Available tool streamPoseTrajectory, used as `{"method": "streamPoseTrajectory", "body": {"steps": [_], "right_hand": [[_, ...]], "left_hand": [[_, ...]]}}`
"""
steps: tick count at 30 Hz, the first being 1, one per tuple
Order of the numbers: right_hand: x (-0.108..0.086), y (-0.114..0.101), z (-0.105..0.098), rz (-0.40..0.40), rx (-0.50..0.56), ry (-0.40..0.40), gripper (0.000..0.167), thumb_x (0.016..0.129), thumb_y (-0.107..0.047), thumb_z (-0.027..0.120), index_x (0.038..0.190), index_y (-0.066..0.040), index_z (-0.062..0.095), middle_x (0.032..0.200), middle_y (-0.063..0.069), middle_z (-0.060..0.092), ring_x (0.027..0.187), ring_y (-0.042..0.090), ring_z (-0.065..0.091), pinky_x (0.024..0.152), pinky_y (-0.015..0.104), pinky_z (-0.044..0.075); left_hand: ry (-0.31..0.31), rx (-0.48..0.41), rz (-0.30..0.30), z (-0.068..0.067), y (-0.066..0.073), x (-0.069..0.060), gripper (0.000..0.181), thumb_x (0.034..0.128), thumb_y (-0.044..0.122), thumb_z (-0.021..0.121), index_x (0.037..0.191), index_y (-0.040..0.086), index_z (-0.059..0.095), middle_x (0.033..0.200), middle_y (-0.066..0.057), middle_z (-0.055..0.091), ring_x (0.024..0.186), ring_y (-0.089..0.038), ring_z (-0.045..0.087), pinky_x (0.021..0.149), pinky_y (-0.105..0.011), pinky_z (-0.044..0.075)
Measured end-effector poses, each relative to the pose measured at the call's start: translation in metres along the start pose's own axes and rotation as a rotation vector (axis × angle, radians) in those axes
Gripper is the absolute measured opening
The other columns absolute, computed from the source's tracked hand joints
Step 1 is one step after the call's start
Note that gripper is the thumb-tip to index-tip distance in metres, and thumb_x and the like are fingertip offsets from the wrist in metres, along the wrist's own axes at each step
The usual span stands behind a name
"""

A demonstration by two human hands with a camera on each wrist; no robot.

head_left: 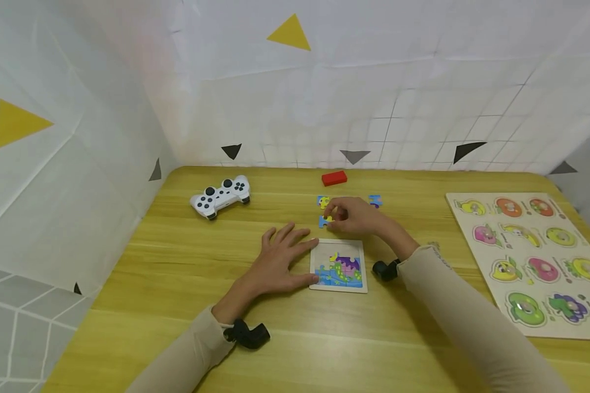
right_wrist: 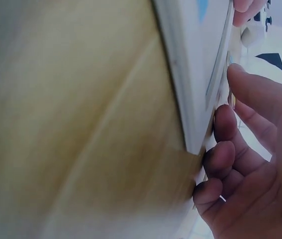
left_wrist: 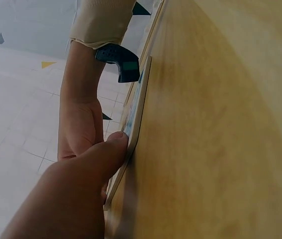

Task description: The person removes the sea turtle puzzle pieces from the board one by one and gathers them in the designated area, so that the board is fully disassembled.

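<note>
A small square jigsaw tray (head_left: pixel 339 240) lies on the table, its lower part filled with joined pieces showing a purple and green picture (head_left: pixel 346 270). My left hand (head_left: pixel 277 265) rests at the tray's left side, fingers spread, with thumb and forefinger touching the frame. In the left wrist view the thumb (left_wrist: pixel 115 142) lies against the tray's edge. Beyond the tray, my right hand (head_left: pixel 358 216) pinches a blue and yellow jigsaw piece (head_left: pixel 323 222) between thumb and forefinger. In the right wrist view that piece is mostly hidden by the fingers (right_wrist: pixel 225 122).
Two loose jigsaw pieces lie farther back, one yellow and blue (head_left: pixel 323 202), one blue and purple (head_left: pixel 375 200). Behind them sits a red block (head_left: pixel 334 178). A white game controller (head_left: pixel 222 196) is at back left. A large fruit puzzle board (head_left: pixel 521 215) covers the right side.
</note>
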State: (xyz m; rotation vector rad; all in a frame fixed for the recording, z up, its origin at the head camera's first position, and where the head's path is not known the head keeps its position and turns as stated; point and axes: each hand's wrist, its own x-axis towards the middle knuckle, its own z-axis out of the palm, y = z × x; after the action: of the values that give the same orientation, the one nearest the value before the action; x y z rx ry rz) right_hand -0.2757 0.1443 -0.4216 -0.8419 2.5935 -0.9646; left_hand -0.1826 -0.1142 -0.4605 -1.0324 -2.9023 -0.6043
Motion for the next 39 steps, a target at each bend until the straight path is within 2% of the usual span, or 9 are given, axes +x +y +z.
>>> {"method": "streamPoseTrajectory", "body": {"steps": [13,20,28,39], "right_hand": [[0.007,0.003,0.001,-0.030,-0.044,0.017,0.023,0.093,-0.017,0.073,0.115,-0.009,0.071,0.076,0.003,0.065,0.068,0.014,0.054,0.069,0.031,0.047],[0.009,0.005,0.002,0.020,-0.049,0.060,0.024,0.093,-0.019,0.075,0.112,-0.007,0.068,0.082,0.005,0.065,0.073,0.016,0.054,0.070,0.031,0.046],[0.011,0.003,0.003,0.070,-0.060,0.086,0.024,0.092,-0.023,0.076,0.110,-0.009,0.070,0.079,0.004,0.064,0.072,0.017,0.054,0.069,0.031,0.044],[0.010,0.005,0.004,0.067,-0.014,0.105,0.025,0.092,-0.022,0.076,0.113,-0.009,0.071,0.078,0.004,0.065,0.071,0.017,0.054,0.069,0.031,0.044]], "left_hand": [[0.016,-0.001,0.010,0.000,0.000,0.000,0.077,0.0880,0.069,0.060,0.154,0.032,0.046,0.163,0.000,0.038,0.157,-0.036,0.020,0.119,-0.065,0.010],[0.018,-0.009,0.012,-0.001,0.001,0.000,0.077,0.0880,0.068,0.060,0.154,0.032,0.046,0.162,-0.001,0.038,0.157,-0.037,0.020,0.119,-0.066,0.009],[0.014,-0.002,0.009,0.000,0.001,0.000,0.077,0.0878,0.070,0.059,0.154,0.033,0.045,0.163,0.000,0.037,0.157,-0.036,0.019,0.119,-0.065,0.009],[0.017,-0.002,0.012,0.000,0.001,0.000,0.077,0.0880,0.069,0.060,0.154,0.033,0.045,0.163,0.000,0.037,0.157,-0.036,0.019,0.119,-0.066,0.009]]}}
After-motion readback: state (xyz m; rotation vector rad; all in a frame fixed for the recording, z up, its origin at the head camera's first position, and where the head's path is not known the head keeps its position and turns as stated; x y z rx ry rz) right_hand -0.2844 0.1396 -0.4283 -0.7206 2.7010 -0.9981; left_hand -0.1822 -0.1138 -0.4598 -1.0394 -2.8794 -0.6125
